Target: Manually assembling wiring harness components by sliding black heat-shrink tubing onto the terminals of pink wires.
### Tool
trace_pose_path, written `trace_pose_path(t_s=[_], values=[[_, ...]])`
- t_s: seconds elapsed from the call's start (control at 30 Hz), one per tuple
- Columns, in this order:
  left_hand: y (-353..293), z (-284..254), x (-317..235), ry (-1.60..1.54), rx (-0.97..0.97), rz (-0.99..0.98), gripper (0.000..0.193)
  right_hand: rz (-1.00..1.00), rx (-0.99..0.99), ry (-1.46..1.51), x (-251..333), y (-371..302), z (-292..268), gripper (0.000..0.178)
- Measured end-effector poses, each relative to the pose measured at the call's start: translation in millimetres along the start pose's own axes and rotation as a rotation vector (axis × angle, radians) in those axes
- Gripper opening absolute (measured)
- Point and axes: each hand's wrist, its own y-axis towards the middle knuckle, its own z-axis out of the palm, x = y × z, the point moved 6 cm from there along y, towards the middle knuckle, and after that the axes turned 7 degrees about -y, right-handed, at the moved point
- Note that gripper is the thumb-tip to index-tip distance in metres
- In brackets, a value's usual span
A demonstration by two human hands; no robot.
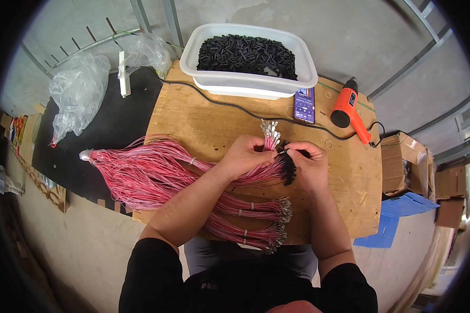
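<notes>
My left hand [245, 155] is closed around pink-and-white wires, with its thumb and forefinger pinched near a wire end. Above it, a cluster of bare metal terminals [270, 133] sticks up. My right hand [310, 163] faces it closely, fingertips pinched at a small black sleeve by the wire end; the fingers partly hide it. Below the fingertips, wire ends covered with black sleeves [288, 171] hang together. The big bundle of pink-and-white wires [136, 175] stretches leftward across the table, and its tied lower bunches [245, 208] end in bare metal terminals.
A white tub [250, 83] of short black tubes stands at the back of the wooden table [350, 182]. Beside it lie a phone [304, 107] and an orange heat gun [345, 112]. A black cord [235, 107] crosses the tabletop. Plastic bags [81, 91] lie at left, cardboard boxes [402, 161] at right.
</notes>
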Motion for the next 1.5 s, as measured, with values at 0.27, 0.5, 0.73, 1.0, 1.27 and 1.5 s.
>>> trace_pose_path(t_s=[0.27,0.5,0.73,1.0,1.27,1.5], values=[[0.7,0.6,-1.3,0.077,0.039,0.062,0.012,0.18,0.07,0.249,0.2,1.2,0.8,0.014],[-0.1,3.6,-4.3,0.083,0.044,0.066,0.011,0.291,0.142,0.294,-4.3,-1.1,2.3,0.018],[0.7,4.2,-5.1,0.128,0.064,0.101,0.011,0.307,0.16,0.262,-8.5,-1.9,5.0,0.017],[-0.3,6.2,-7.1,0.187,0.079,0.066,0.007,0.299,0.182,0.278,-8.5,-1.8,6.3,0.017],[-1.4,5.5,-6.1,0.143,0.061,0.035,0.008,0.307,0.197,0.302,-4.6,-2.4,9.6,0.018],[-0.9,8.6,-8.3,0.117,0.091,0.047,0.009,0.326,0.208,0.307,-4.2,-2.2,8.1,0.017]])
